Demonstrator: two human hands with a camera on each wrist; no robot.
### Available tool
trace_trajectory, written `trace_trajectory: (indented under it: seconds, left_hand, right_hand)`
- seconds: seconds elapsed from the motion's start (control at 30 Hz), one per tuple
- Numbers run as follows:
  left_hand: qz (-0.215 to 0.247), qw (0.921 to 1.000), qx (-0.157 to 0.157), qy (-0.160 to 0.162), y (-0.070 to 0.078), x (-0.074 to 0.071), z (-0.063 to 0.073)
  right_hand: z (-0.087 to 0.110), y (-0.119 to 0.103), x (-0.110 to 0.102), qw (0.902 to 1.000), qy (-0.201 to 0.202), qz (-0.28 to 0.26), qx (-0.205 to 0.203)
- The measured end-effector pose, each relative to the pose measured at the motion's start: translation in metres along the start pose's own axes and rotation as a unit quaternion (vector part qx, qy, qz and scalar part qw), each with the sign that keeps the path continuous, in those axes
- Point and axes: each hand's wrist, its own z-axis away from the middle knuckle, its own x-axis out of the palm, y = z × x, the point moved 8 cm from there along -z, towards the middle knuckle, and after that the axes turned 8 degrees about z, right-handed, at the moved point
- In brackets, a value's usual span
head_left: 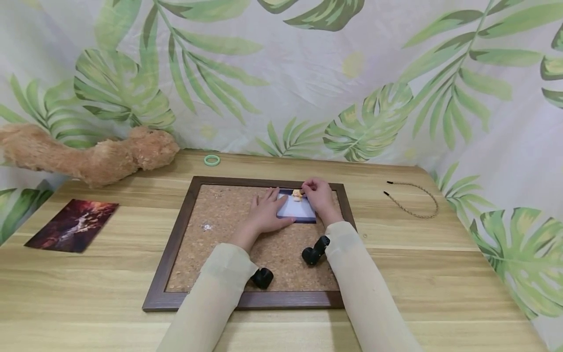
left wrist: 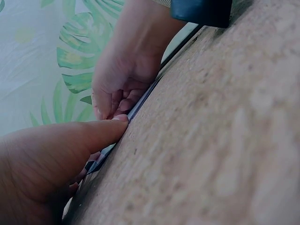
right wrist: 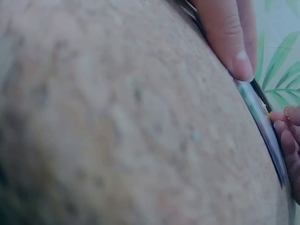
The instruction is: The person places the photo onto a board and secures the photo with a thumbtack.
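Observation:
My left hand (head_left: 265, 215) lies with fingers spread over the left side of a pale blue card (head_left: 294, 210) with dark blue edges. In the left wrist view, the left thumb (left wrist: 101, 133) presses the card's near edge. A small yellow figure (head_left: 297, 195) sits at the upper part of the card. My right hand (head_left: 321, 198) has its thumb and fingers curled together, and the fingertips pinch the figure's right side. The right wrist view shows a bit of yellow (right wrist: 267, 114) by those fingertips. Beneath the card is a framed cork board (head_left: 220, 254).
On the left lie a dark red picture (head_left: 75, 226) and a furry tan plush (head_left: 110, 156). A green ring (head_left: 212, 160) lies behind the board. To the right is a braided cord (head_left: 428, 198) with black tips. A white speck (head_left: 206, 227) shows on the cork.

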Motion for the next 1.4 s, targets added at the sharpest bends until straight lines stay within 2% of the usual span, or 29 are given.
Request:
trace_trajectory:
  seconds: [0.13,0.33,0.67,0.97,1.4]
  left_hand:
    - [0.001,1.0,-0.003,-0.001,0.0,0.0,0.0]
    - [0.004,1.0,-0.005,-0.003,0.0,0.0,0.0]
    - [0.005,1.0,-0.001,0.003,0.0,0.0,0.0]
    - [0.007,1.0,0.0,0.001,0.0,0.0,0.0]
    - [0.011,0.9999,0.0,0.001,0.001,-0.001,0.002]
  right_hand:
    - [-0.001,0.001,0.0,0.9995,0.006,-0.03,0.007]
    - [0.001,-0.001,0.0,0.9989,-0.003,-0.041,0.021]
    - [0.001,-0.006,0.004,0.9988,-0.036,0.026,0.018]
    - [-0.002,-0.005,0.01,0.9974,-0.053,0.043,0.022]
    - [-0.001,-0.007,0.01,0.9958,-0.048,0.078,-0.004]
